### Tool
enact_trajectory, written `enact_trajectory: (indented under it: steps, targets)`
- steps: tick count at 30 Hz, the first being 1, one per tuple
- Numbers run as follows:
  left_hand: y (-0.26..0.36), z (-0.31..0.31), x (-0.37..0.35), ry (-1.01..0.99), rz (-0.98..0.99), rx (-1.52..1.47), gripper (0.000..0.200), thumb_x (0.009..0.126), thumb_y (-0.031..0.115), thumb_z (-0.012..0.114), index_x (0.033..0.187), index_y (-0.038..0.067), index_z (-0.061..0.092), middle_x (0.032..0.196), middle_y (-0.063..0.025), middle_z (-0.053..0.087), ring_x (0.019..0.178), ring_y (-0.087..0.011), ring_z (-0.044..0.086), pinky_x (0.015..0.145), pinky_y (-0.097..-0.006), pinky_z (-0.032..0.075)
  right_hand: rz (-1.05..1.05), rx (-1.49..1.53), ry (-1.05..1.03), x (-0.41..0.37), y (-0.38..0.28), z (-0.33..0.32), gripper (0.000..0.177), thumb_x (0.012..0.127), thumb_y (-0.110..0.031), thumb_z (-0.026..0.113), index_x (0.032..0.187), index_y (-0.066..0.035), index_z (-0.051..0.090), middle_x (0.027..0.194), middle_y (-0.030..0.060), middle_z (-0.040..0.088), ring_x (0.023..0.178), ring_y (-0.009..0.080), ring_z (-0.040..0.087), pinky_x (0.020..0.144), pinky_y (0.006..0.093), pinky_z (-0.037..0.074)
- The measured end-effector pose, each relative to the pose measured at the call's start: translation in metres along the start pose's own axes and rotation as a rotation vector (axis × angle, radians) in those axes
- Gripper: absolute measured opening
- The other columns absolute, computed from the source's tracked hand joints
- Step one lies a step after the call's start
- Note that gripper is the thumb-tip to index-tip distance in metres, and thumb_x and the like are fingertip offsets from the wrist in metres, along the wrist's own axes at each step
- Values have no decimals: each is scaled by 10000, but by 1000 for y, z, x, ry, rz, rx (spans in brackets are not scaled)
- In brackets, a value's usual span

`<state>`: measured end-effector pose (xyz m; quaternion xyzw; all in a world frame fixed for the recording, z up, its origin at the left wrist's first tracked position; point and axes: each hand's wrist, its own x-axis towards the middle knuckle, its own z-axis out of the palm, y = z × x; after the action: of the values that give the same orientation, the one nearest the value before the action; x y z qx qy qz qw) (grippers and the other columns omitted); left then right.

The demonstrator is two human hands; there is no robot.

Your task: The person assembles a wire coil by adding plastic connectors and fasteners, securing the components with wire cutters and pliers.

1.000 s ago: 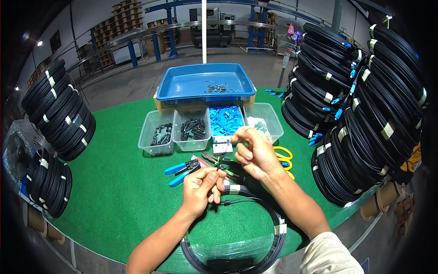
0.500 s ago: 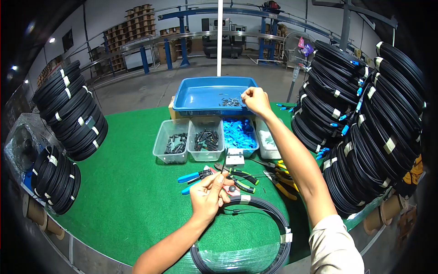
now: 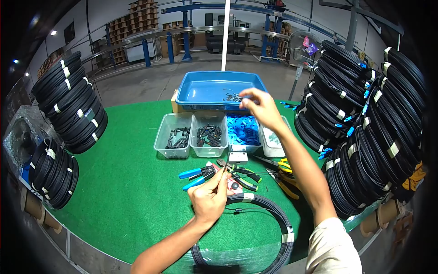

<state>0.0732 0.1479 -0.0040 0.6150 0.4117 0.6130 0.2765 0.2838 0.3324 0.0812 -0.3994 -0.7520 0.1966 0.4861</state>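
Observation:
My left hand (image 3: 209, 203) is closed, pinching the end of a black cable (image 3: 227, 165) that points up between thumb and fingers. Below it lies a coil of black cable (image 3: 284, 219) bound with pale tape. My right hand (image 3: 262, 109), slightly blurred, hovers at the front right of the blue tray (image 3: 196, 106), its fingers parted and nothing visible in them. Small dark and silvery pieces (image 3: 231, 97) lie in that tray near my fingers. Just beyond my left hand are blue-handled strippers (image 3: 194, 174) and green-and-black cutters (image 3: 245, 182).
Clear bins hold black parts (image 3: 177, 138), more black parts (image 3: 209, 135), blue connectors (image 3: 243, 130) and white pieces (image 3: 273, 139). Yellow-handled pliers (image 3: 285, 166) lie to the right. Tall stacks of cable coils stand at left (image 3: 73, 105) and right (image 3: 388, 132) on the green tabletop (image 3: 123, 173).
My right hand's fingers have parted from a pinch and moved slightly right and down at the tray. My left hand still grips the cable, now turned more knuckles-up. The view has shifted slightly.

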Motion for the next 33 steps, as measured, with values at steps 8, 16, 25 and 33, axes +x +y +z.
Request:
enact_trajectory:
  steps: [8, 16, 25, 33]
  targets:
    - [16, 4, -6, -53, 174, 102, 232, 880, -12, 668, 1109, -32, 706, 806, -142, 743, 618, -149, 717, 532, -245, 545, 180, 625, -36, -129, -83, 21, 527, 820, 21, 735, 1287, -50, 502, 905, 75, 705, 812, 91, 652, 706, 224, 518]
    - [34, -6, 0, -261, 106, 27, 197, 903, 24, 656, 1081, -34, 716, 800, -116, 745, 616, -150, 715, 543, -238, 553, 56, 689, 92, -139, -103, 25, 493, 815, 52, 732, 1249, -47, 520, 871, 66, 678, 767, 74, 623, 675, 205, 501]
    - [40, -11, 48, -658, -207, -494, 204, 957, 92, 619, 1067, -60, 697, 879, -127, 727, 744, -146, 692, 631, -269, 582, -21, 630, 177, -131, -119, 3, 551, 813, 58, 724, 1286, -64, 470, 911, 73, 668, 741, 40, 587, 655, 184, 487]
    - [37, 5, 40, -371, -134, -385, 155, 898, 9, 676, 1036, -53, 710, 870, -115, 726, 738, -155, 710, 624, -247, 587, -77, 599, 238, -128, -106, 8, 472, 817, 59, 726, 1230, -59, 528, 929, 60, 653, 775, 43, 586, 654, 179, 474]
